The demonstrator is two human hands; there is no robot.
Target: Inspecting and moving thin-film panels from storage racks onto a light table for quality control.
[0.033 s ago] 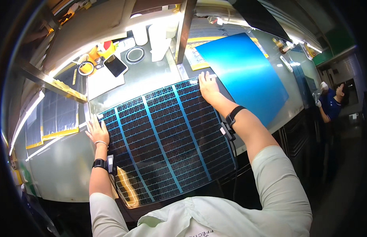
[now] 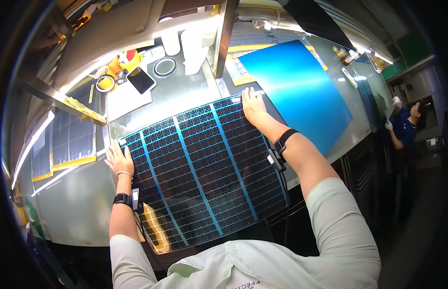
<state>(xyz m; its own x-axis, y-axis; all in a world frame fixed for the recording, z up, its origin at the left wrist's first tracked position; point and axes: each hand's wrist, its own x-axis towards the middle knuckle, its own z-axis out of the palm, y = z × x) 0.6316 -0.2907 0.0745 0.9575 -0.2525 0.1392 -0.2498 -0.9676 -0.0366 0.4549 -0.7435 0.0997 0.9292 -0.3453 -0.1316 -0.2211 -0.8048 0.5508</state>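
A large dark solar panel (image 2: 200,168), gridded with light blue lines, lies flat on the grey workbench (image 2: 84,207) directly in front of the person and overhangs its near edge. The left hand (image 2: 120,161) rests palm down on the panel's left edge, fingers spread and flat, gripping nothing; a black wrist strap (image 2: 121,198) sits behind it. The right hand (image 2: 253,106) lies flat on the panel's far right corner, fingers extended and apart, likewise clamped on nothing; a black band (image 2: 284,140) circles that wrist. Just beyond the right hand, a plain blue sheet (image 2: 301,91) lies on the bench. Further back on the left stand a phone (image 2: 140,79), a ring of tape (image 2: 164,67) and white containers (image 2: 192,45). At the far right, another person (image 2: 404,123) in blue with white gloves works at a separate station.
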